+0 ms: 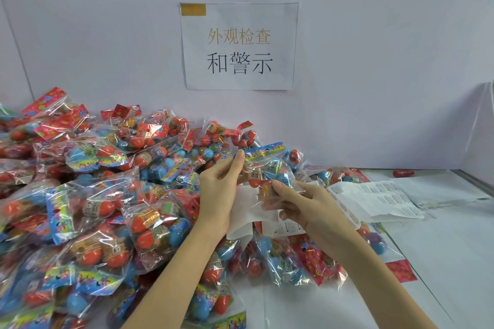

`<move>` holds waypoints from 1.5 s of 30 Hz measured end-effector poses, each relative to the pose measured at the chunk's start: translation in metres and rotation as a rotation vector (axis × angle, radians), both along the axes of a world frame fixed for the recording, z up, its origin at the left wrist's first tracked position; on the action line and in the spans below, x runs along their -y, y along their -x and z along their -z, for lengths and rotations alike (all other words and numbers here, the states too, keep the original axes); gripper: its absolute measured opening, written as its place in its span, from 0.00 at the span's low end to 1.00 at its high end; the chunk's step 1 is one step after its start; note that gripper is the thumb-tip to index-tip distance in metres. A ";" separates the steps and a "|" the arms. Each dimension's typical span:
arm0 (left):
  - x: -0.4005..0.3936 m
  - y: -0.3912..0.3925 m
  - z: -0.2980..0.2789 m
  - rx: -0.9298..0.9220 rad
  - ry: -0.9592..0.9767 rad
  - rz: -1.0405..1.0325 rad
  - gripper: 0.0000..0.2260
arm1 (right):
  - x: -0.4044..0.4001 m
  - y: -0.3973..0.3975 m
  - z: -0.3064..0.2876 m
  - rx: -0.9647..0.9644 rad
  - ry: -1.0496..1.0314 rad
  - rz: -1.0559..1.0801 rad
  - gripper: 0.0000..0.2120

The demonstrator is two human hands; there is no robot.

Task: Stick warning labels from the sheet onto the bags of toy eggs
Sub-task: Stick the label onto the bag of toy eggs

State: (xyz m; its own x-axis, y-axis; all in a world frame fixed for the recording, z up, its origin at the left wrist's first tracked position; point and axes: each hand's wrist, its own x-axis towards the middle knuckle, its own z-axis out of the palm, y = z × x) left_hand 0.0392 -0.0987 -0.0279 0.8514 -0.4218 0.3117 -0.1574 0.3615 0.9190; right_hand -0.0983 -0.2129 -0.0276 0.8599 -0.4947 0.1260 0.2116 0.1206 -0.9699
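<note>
Head view. One clear bag of toy eggs [270, 168], with a blue printed header card, is held up above the desk [441, 248], in front of the wall.

The left hand [217, 189] is raised at the bag's left edge; the thumb and fingers are closed on the plastic near the header card.

The right hand [304, 203] is curled round the bag's lower end, the thumb pressed on its front face.

A white label sheet [374, 200] is seen just right of the right hand, lying curled on the desk, with rows of printed labels showing. More white backing paper [243, 214] is seen below the hands.

A large heap of bagged eggs [93, 195] is spread over the left half of the desk. A loose red egg [403, 173] lies far right, by the wall.

A paper notice [239, 47] is fixed to the wall.
</note>
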 end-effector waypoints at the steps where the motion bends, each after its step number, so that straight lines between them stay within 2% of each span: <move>1: 0.000 0.000 0.000 0.006 -0.004 0.015 0.15 | 0.001 0.000 -0.001 0.002 -0.009 -0.005 0.16; 3: -0.002 0.000 -0.001 0.030 -0.067 0.106 0.24 | 0.003 -0.001 0.000 0.016 -0.008 0.021 0.16; 4: -0.003 0.000 -0.002 0.074 -0.134 0.162 0.30 | 0.004 -0.001 0.001 0.027 -0.010 0.039 0.16; 6: -0.001 0.005 -0.003 0.159 -0.249 0.250 0.37 | 0.006 0.000 0.001 0.050 -0.030 0.057 0.14; 8: 0.003 0.008 0.000 0.167 -0.248 0.254 0.36 | 0.008 -0.001 0.003 0.069 -0.064 0.029 0.15; 10: 0.002 0.007 0.003 0.191 -0.162 0.203 0.30 | 0.011 -0.001 0.003 0.084 -0.122 -0.038 0.18; 13: -0.002 0.000 0.001 0.209 0.007 0.094 0.33 | 0.016 0.001 0.003 0.087 -0.096 0.004 0.16; 15: -0.005 -0.003 -0.001 0.206 0.064 0.025 0.34 | 0.022 0.002 0.006 0.028 0.119 0.183 0.13; 17: -0.004 -0.004 -0.003 0.235 0.017 -0.015 0.26 | 0.027 0.002 0.012 -0.087 0.447 0.343 0.15; 19: -0.003 -0.003 -0.003 0.272 -0.054 -0.031 0.18 | 0.029 0.002 0.017 -0.206 0.743 0.333 0.20; 20: -0.003 -0.002 -0.003 0.280 -0.085 -0.033 0.18 | 0.028 0.002 0.020 -0.249 0.844 0.268 0.24; 22: -0.002 -0.002 -0.002 0.269 -0.127 -0.019 0.23 | 0.026 -0.001 0.029 -0.323 0.976 0.108 0.31; 24: -0.001 -0.001 -0.002 0.244 -0.136 0.013 0.24 | 0.023 -0.004 0.037 -0.392 1.094 0.041 0.34; 27: -0.001 0.001 -0.004 0.234 -0.154 0.044 0.22 | 0.021 -0.009 0.044 -0.412 1.170 0.099 0.34; 31: -0.005 0.008 -0.006 0.316 -0.186 0.080 0.16 | 0.021 -0.012 0.046 -0.425 1.262 0.234 0.35; 33: -0.005 0.010 -0.006 0.396 -0.217 0.057 0.12 | 0.022 -0.013 0.046 -0.443 1.275 0.274 0.31; 36: -0.002 0.013 -0.003 0.458 -0.255 0.028 0.09 | 0.024 -0.014 0.044 -0.386 1.214 0.333 0.13; 38: -0.001 0.012 -0.003 0.461 -0.278 0.023 0.08 | 0.022 -0.014 0.042 -0.343 1.157 0.364 0.06; 42: 0.000 0.009 -0.001 0.504 -0.282 -0.031 0.08 | 0.020 -0.011 0.036 -0.210 1.105 0.481 0.02; 45: -0.002 0.011 -0.003 0.607 -0.244 -0.118 0.10 | 0.019 -0.008 0.028 -0.116 1.069 0.595 0.04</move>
